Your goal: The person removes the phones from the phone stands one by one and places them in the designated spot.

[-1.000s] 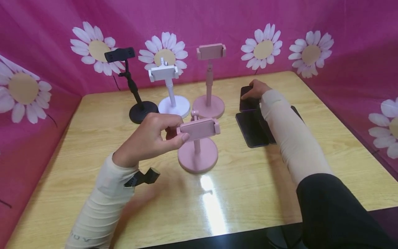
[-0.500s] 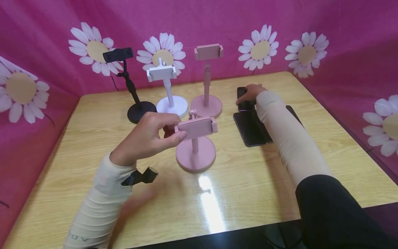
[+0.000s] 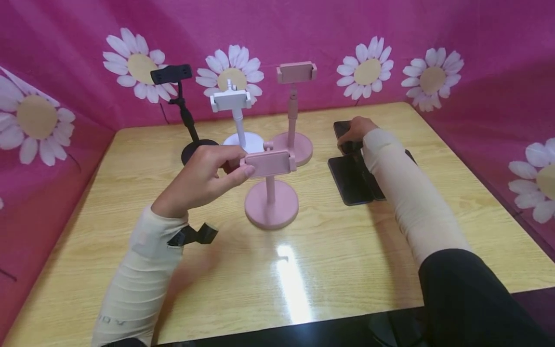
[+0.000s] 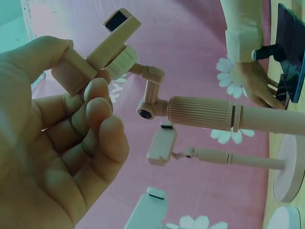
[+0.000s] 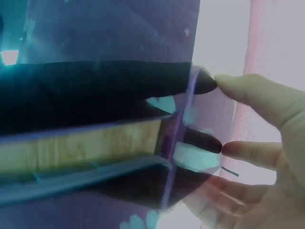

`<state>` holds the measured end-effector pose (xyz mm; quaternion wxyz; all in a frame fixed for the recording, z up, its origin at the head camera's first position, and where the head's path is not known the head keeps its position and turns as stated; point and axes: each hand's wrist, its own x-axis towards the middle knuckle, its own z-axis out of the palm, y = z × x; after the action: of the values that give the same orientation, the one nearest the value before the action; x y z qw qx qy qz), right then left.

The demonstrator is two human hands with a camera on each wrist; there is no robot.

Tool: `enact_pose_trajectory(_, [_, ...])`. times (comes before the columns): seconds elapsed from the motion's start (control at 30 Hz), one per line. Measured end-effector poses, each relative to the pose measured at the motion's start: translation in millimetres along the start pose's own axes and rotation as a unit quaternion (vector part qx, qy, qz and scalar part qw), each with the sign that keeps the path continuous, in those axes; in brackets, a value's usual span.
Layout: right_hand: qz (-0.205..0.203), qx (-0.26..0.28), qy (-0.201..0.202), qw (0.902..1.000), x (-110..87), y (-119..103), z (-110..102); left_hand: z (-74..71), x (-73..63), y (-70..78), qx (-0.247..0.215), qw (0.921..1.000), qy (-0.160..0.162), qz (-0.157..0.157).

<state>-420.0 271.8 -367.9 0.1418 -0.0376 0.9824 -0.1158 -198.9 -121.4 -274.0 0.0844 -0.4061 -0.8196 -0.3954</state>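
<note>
A pink phone stand (image 3: 271, 207) with a round base stands upright at mid table. My left hand (image 3: 197, 180) pinches the left end of its phone clamp (image 3: 269, 164) between thumb and fingers; the left wrist view shows the clamp (image 4: 114, 40) tilted on its jointed neck. At the back right, my right hand (image 3: 361, 130) holds a dark smartphone (image 3: 341, 127), with thumb and fingers bent down onto it. In the right wrist view, the thumb and index fingertips (image 5: 224, 148) meet its glossy surface, and much of the phone is blurred by reflections.
Behind stand a black phone stand (image 3: 186, 118), a white one (image 3: 240, 120) and a taller pink one (image 3: 292, 113). A flat smartphone (image 3: 350, 180) lies near the right forearm, with others partly hidden under it. A flowered pink cloth (image 3: 312, 29) surrounds the wooden table (image 3: 347, 260).
My left hand has shifted the front pink stand slightly back and to the left. The smartphone under my right hand has moved slightly away from the phone in front of it.
</note>
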Motion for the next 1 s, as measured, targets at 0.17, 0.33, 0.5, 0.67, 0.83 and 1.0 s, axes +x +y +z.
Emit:
enact_pose_trajectory(0.17, [0.006, 0.007, 0.014, 0.9999, -4.6, 3, 3, 2.5, 10.6, -15.8, 0.008, 0.9994, 0.0, -0.032])
enact_pose_trajectory(0.33, [0.014, 0.017, 0.006, 0.9997, -6.3, 5, 5, 1.2, 22.2, -31.9, 0.003, 0.9992, 0.005, -0.039])
enact_pose_trajectory(0.5, [0.037, 0.01, 0.006, 0.9992, -8.8, 6, 4, -1.2, 30.6, -41.0, -0.005, 0.9988, 0.004, -0.048])
enact_pose_trajectory(0.67, [0.039, 0.015, 0.003, 0.9991, -11.0, 7, 4, -2.8, 30.7, -46.5, -0.024, 0.9967, 0.001, -0.078])
enact_pose_trajectory(0.83, [0.037, 0.007, 0.003, 0.9993, -13.6, 5, 3, -3.4, 29.3, -49.5, -0.044, 0.9943, 0.008, -0.097])
enact_pose_trajectory(1.0, [0.04, 0.009, 0.004, 0.9991, -13.9, 1, 2, -4.5, 27.3, -49.3, -0.044, 0.993, 0.03, -0.106])
